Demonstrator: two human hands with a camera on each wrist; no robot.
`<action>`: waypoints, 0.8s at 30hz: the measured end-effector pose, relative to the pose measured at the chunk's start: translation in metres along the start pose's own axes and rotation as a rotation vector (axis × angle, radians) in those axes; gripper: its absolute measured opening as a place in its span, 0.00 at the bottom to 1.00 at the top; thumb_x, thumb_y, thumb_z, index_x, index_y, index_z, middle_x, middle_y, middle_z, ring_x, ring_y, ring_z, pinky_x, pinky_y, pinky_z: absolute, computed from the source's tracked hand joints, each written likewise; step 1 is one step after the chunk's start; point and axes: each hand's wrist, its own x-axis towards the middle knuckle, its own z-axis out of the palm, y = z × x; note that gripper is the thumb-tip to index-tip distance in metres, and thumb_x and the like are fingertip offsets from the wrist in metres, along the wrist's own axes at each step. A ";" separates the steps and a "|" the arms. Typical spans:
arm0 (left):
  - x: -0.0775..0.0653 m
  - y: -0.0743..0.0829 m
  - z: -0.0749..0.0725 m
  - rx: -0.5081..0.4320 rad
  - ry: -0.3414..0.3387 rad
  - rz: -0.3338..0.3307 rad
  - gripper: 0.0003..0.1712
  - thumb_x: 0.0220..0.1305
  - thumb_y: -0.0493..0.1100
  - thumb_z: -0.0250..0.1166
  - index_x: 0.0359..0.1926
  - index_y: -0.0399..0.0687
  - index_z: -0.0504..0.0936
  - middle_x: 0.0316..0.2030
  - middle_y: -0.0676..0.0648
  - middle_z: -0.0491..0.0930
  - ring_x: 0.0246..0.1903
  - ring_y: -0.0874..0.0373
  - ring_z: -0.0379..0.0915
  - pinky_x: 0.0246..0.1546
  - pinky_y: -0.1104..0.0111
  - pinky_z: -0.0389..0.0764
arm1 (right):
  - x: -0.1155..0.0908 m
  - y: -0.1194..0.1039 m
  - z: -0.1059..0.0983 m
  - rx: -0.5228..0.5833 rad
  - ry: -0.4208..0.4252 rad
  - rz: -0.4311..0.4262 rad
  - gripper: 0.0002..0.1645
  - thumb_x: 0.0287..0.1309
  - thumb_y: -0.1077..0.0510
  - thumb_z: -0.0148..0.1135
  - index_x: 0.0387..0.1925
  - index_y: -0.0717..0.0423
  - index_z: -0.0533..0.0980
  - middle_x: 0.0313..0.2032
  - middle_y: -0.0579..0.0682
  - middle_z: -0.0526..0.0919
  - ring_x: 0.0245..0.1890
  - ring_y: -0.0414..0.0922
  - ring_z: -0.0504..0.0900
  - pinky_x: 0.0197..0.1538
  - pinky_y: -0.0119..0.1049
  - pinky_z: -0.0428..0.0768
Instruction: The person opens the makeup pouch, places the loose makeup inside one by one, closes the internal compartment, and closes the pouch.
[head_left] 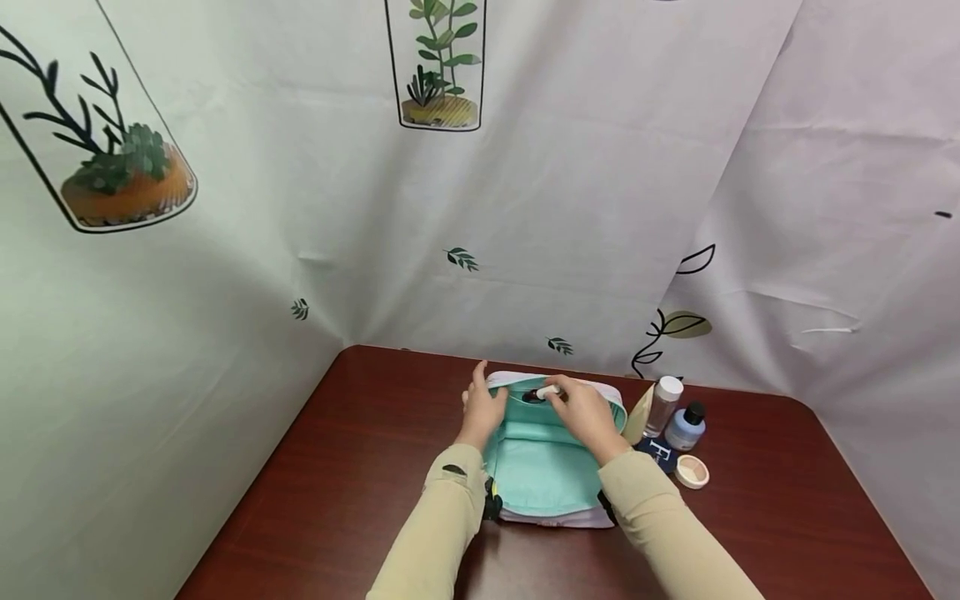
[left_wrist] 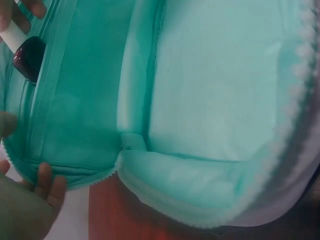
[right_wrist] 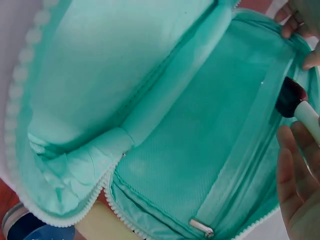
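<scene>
A cosmetic bag (head_left: 547, 479) with a mint-green lining lies unzipped on the table, its lid folded back toward the wall. At the lid's left edge my left hand (head_left: 482, 412) holds the rim, thumb on the inner side. My right hand (head_left: 588, 414) pinches the white cap of a dark red nail polish bottle (right_wrist: 290, 97). The glossy bottle end points into the opening of the lid's mesh pocket (left_wrist: 82, 90). A metal zipper pull (right_wrist: 201, 227) rests at the pocket's right end. The main compartment's pale lining (left_wrist: 215, 80) shows between my forearms.
Right of the bag stand a clear bottle (head_left: 663, 408) with a white cap, a blue bottle (head_left: 686, 428) with a black cap and a cream-coloured tube (head_left: 639, 417). A dark blue item (head_left: 658, 454) and a small round compact (head_left: 692, 472) lie before them. Patterned cloth hangs behind.
</scene>
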 end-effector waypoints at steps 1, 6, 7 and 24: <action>0.000 -0.001 0.000 -0.024 0.017 0.006 0.29 0.67 0.44 0.53 0.66 0.55 0.55 0.54 0.39 0.70 0.51 0.44 0.60 0.41 0.53 0.68 | 0.000 0.000 0.002 -0.002 0.000 0.006 0.13 0.60 0.53 0.59 0.46 0.49 0.78 0.31 0.48 0.82 0.21 0.40 0.73 0.22 0.35 0.68; 0.000 -0.004 -0.002 -0.069 0.069 0.025 0.13 0.69 0.42 0.49 0.53 0.50 0.62 0.32 0.42 0.76 0.27 0.53 0.63 0.24 0.63 0.64 | 0.003 -0.002 0.010 -0.007 -0.017 0.010 0.13 0.60 0.53 0.59 0.44 0.52 0.70 0.30 0.49 0.81 0.20 0.39 0.74 0.21 0.34 0.67; 0.000 -0.005 -0.002 -0.066 0.070 0.028 0.12 0.69 0.42 0.49 0.52 0.50 0.63 0.30 0.43 0.75 0.23 0.54 0.61 0.23 0.64 0.63 | 0.004 -0.003 0.011 -0.012 -0.023 0.005 0.13 0.60 0.53 0.59 0.43 0.52 0.69 0.28 0.49 0.81 0.18 0.39 0.73 0.21 0.34 0.66; -0.003 -0.013 -0.012 -0.026 0.158 0.168 0.13 0.65 0.41 0.58 0.50 0.51 0.77 0.46 0.47 0.77 0.48 0.48 0.66 0.50 0.54 0.65 | 0.012 -0.013 0.046 -0.070 -0.101 0.041 0.10 0.63 0.53 0.55 0.43 0.51 0.69 0.37 0.50 0.82 0.33 0.46 0.79 0.44 0.46 0.66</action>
